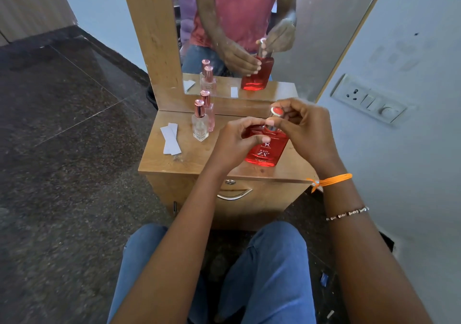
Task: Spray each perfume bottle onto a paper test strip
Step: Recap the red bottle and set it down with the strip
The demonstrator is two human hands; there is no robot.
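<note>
While cap (276,112) sits just off nozzle, pinched in right hand (308,134): red bottle (265,149) upright, frame centre, gripped by left hand (233,144). Strips (171,138) left, nearer left hand, pointing away.

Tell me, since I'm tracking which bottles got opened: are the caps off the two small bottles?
No: the clear bottle and the pink bottle behind it both wear rose-gold caps.

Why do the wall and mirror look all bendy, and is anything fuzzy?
Head view: the wide lens bows the mirror frame and wall edges outward; the floor near the left edge looks smeared; the red bottle and both hands are fairly sharp; soft even light, faint shadows.
</note>
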